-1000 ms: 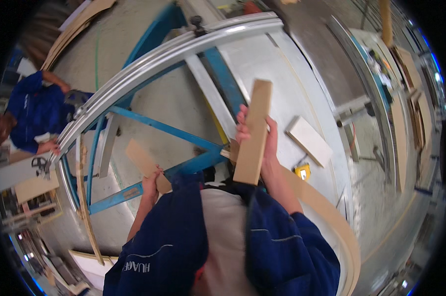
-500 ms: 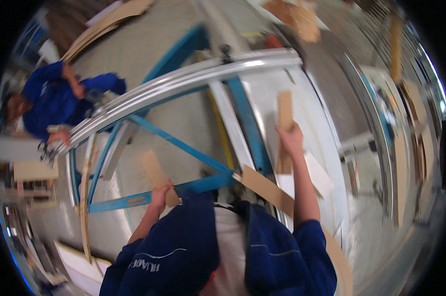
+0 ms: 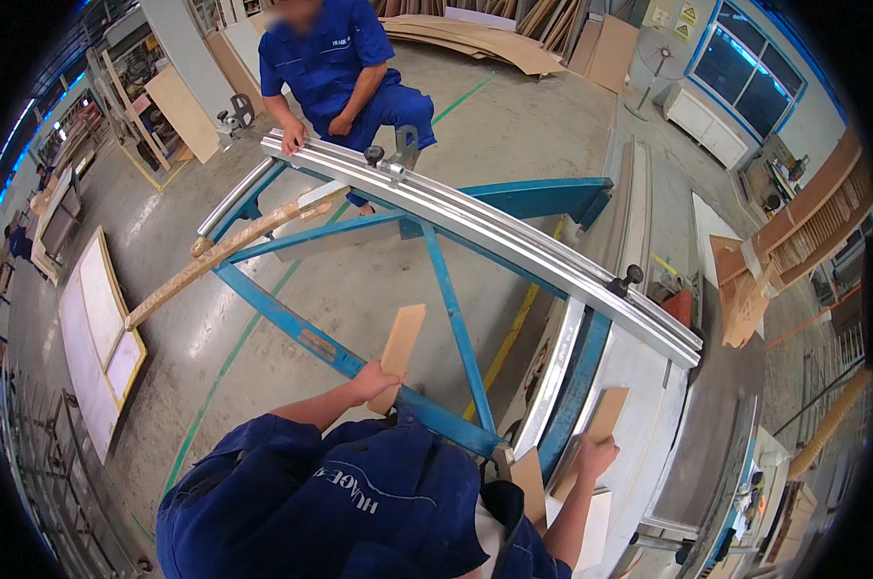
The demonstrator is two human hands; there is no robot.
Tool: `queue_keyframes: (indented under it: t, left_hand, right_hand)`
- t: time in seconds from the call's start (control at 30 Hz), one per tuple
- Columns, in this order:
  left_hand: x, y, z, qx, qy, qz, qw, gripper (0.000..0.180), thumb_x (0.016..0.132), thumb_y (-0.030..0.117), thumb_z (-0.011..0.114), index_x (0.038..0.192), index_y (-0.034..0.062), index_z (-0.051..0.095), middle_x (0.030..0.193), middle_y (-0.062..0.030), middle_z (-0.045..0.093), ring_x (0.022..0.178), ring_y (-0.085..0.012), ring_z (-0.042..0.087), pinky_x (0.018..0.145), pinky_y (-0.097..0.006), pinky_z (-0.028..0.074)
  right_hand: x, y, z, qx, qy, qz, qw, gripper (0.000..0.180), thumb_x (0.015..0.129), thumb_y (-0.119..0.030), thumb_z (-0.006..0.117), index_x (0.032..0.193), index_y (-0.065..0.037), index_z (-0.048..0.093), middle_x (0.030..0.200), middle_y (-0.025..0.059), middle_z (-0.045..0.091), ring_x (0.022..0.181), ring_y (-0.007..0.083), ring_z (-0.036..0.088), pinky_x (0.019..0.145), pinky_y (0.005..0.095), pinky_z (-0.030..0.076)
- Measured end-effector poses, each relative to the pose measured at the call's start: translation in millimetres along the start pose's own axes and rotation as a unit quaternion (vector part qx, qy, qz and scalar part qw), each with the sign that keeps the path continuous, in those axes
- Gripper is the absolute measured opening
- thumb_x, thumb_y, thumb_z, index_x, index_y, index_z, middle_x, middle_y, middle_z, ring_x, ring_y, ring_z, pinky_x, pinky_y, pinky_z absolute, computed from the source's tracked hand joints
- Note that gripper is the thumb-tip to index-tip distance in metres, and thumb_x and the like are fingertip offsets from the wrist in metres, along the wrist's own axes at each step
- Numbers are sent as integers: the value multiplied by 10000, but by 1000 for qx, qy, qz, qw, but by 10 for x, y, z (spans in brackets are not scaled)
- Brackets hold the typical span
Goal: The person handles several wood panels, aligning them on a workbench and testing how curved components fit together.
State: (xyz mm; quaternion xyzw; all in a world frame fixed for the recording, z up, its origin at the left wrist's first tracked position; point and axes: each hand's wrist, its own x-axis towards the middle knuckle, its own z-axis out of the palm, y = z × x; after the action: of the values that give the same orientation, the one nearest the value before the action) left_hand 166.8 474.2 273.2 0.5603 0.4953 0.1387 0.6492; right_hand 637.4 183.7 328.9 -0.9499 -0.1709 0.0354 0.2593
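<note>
My left hand (image 3: 370, 382) grips a short tan board strip (image 3: 404, 336) near its lower end. The strip stands tilted above the teal frame (image 3: 282, 314) of a sliding table saw. Closed around a second tan strip (image 3: 606, 415) is my right hand (image 3: 595, 457), over the saw's pale table surface (image 3: 639, 391). A third strip (image 3: 527, 481) lies close to my body, between the frame's corner and my right forearm. Beside that forearm is a white piece of board (image 3: 593, 529), partly hidden.
A long aluminium fence (image 3: 485, 246) with black knobs crosses ahead of me. Behind it a co-worker in blue (image 3: 325, 48) rests a hand on its left end. A wooden pole (image 3: 214, 259) leans across the frame. A white panel (image 3: 94, 338) stands at left; board sheets (image 3: 465, 41) lie at the back.
My view has swung left, so the co-worker now appears near the top middle instead of at the left. Both hands still hold their strips.
</note>
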Motion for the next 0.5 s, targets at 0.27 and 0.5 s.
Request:
queue_keyframes:
  t: [0.27, 0.5]
  left_hand:
    - [-163, 690, 248, 74, -22, 125, 989, 409, 921, 330, 782, 1158, 0, 739, 996, -97, 769, 933, -189, 719, 839, -363, 563]
    - [-381, 1673, 655, 187, -161, 193, 950, 333, 952, 291, 754, 1138, 16, 720, 979, -125, 758, 863, -254, 728, 789, -404, 569]
  right_hand:
    - [59, 320, 87, -1, 104, -74, 992, 756, 789, -270, 838, 1429, 27, 566, 1396, 284, 549, 1281, 422, 564, 1082, 489, 477]
    - [-412, -1070, -584, 431, -76, -91, 894, 602, 983, -177, 727, 1511, 9, 506, 1586, 183, 473, 1424, 309, 489, 1154, 450, 407]
